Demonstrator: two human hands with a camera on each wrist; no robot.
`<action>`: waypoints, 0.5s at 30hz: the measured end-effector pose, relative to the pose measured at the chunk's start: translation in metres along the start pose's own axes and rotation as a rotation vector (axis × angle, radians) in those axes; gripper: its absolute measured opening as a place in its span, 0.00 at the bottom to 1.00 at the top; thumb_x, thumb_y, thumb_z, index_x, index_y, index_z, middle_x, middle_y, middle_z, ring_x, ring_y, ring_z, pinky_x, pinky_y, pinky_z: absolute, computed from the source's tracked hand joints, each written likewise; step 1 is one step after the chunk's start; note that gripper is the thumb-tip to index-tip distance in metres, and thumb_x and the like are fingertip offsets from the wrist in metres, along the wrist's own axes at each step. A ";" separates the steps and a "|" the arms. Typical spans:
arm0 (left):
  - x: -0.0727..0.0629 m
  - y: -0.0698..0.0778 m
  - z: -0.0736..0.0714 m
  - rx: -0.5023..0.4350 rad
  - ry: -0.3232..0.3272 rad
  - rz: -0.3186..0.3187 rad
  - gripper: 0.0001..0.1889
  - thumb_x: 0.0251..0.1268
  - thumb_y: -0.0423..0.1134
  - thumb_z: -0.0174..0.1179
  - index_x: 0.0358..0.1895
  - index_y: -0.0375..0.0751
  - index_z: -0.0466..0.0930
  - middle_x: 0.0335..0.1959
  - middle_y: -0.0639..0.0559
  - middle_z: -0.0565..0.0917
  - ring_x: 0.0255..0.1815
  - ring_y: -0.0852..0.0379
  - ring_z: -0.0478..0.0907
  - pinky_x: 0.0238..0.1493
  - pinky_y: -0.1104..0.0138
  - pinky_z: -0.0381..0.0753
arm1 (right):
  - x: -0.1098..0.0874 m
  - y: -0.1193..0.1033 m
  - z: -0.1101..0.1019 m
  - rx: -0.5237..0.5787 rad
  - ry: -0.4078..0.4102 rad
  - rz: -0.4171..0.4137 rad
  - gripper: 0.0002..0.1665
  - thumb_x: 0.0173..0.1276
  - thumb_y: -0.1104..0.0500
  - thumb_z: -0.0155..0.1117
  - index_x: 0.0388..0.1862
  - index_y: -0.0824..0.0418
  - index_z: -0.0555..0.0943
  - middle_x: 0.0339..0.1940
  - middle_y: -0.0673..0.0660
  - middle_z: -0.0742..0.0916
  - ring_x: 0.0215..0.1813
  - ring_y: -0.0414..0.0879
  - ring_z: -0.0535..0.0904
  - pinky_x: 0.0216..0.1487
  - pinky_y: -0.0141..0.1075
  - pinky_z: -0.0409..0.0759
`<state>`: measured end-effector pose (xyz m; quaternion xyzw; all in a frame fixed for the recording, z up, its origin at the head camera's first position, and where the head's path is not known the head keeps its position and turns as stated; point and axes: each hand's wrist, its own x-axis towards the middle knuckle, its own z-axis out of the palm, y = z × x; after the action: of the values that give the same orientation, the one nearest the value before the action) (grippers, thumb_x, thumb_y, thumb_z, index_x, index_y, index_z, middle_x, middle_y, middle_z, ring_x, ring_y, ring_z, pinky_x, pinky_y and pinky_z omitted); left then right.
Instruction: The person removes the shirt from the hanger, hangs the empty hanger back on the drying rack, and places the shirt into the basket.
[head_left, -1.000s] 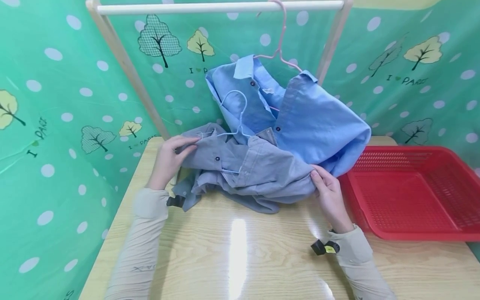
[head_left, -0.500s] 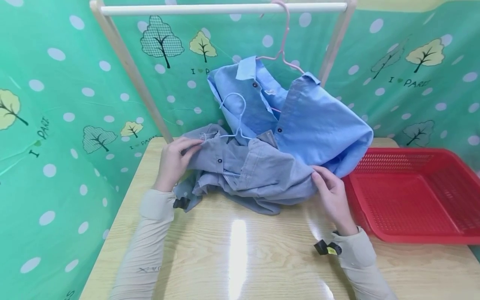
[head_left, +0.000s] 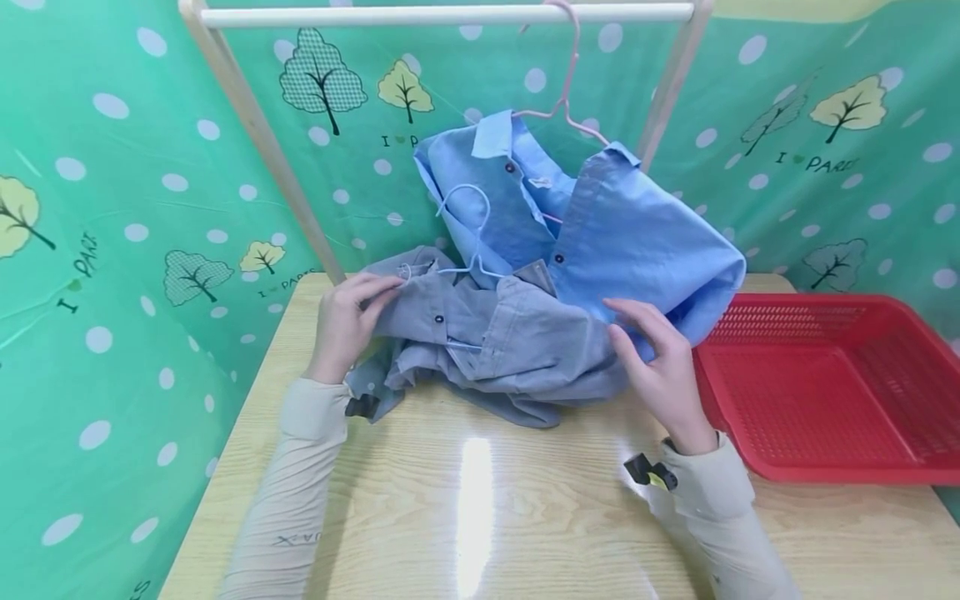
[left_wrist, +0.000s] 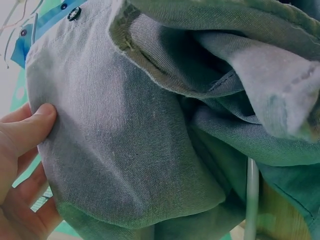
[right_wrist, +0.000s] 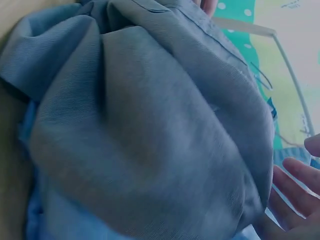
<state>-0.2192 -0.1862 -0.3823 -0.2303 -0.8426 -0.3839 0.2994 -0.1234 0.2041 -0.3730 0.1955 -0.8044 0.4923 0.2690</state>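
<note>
A grey shirt [head_left: 540, 333] lies bunched at the back of the table, with a light blue hanger [head_left: 477, 250] inside it, the hook sticking up from the collar. My left hand [head_left: 347, 325] pinches the shirt's left shoulder; in the left wrist view the thumb [left_wrist: 42, 120] presses the cloth's front while the other fingers go behind. Beside the opposite shoulder is my right hand [head_left: 663, 379], thumb and fingers spread and holding nothing. In the right wrist view its fingers [right_wrist: 295, 190] are by the shirt's edge. Behind, a blue shirt [head_left: 630, 242] hangs on a pink hanger [head_left: 567, 75].
A white rail [head_left: 375, 17] on wooden posts [head_left: 262, 137] spans the back and carries the pink hanger. To the right, a red plastic basket [head_left: 847, 473] sits on the wooden table [head_left: 405, 500]. A green patterned curtain [head_left: 112, 333] surrounds the back and left.
My right hand has let go of the grey shirt's shoulder and opened, rising slightly. The left hand keeps its pinch, and the shirt's right shoulder has settled a little.
</note>
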 end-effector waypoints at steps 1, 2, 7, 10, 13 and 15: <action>0.000 0.000 0.000 -0.002 0.003 0.003 0.09 0.62 0.32 0.67 0.44 0.45 0.90 0.39 0.50 0.89 0.41 0.51 0.85 0.45 0.62 0.83 | 0.003 -0.002 0.002 -0.020 -0.001 -0.017 0.22 0.68 0.71 0.63 0.59 0.61 0.82 0.57 0.55 0.85 0.59 0.47 0.79 0.62 0.28 0.76; 0.000 0.000 0.000 -0.007 0.005 0.005 0.09 0.62 0.32 0.67 0.44 0.45 0.90 0.39 0.49 0.89 0.41 0.52 0.85 0.45 0.63 0.83 | 0.006 -0.005 0.004 -0.041 -0.004 -0.034 0.22 0.67 0.71 0.64 0.60 0.60 0.82 0.57 0.55 0.85 0.60 0.46 0.79 0.62 0.27 0.75; 0.000 -0.001 0.001 -0.027 0.019 0.017 0.09 0.62 0.32 0.67 0.43 0.45 0.90 0.38 0.49 0.89 0.40 0.52 0.85 0.45 0.68 0.82 | 0.020 -0.012 0.013 -0.109 -0.046 -0.085 0.25 0.66 0.69 0.67 0.62 0.56 0.81 0.60 0.54 0.83 0.63 0.47 0.77 0.66 0.28 0.73; -0.001 0.000 0.001 -0.032 0.028 0.018 0.09 0.62 0.32 0.67 0.43 0.45 0.90 0.38 0.49 0.89 0.40 0.52 0.85 0.46 0.67 0.82 | 0.027 -0.015 0.019 -0.143 -0.083 -0.109 0.25 0.68 0.67 0.66 0.64 0.55 0.80 0.62 0.53 0.82 0.64 0.47 0.76 0.66 0.33 0.74; -0.001 0.001 0.001 -0.031 0.035 0.021 0.09 0.62 0.32 0.67 0.43 0.45 0.90 0.38 0.49 0.89 0.40 0.52 0.85 0.46 0.66 0.83 | 0.033 -0.016 0.027 -0.167 -0.114 -0.132 0.24 0.69 0.65 0.66 0.64 0.56 0.79 0.63 0.53 0.81 0.64 0.48 0.76 0.66 0.39 0.75; -0.002 0.001 0.001 -0.033 0.037 0.022 0.09 0.62 0.31 0.67 0.43 0.45 0.90 0.38 0.49 0.89 0.40 0.52 0.85 0.46 0.66 0.83 | 0.034 -0.016 0.031 -0.175 -0.133 -0.139 0.24 0.69 0.65 0.65 0.64 0.57 0.79 0.62 0.54 0.82 0.64 0.48 0.75 0.67 0.41 0.74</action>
<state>-0.2176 -0.1849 -0.3839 -0.2372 -0.8279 -0.3986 0.3155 -0.1481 0.1676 -0.3526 0.2587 -0.8449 0.3864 0.2644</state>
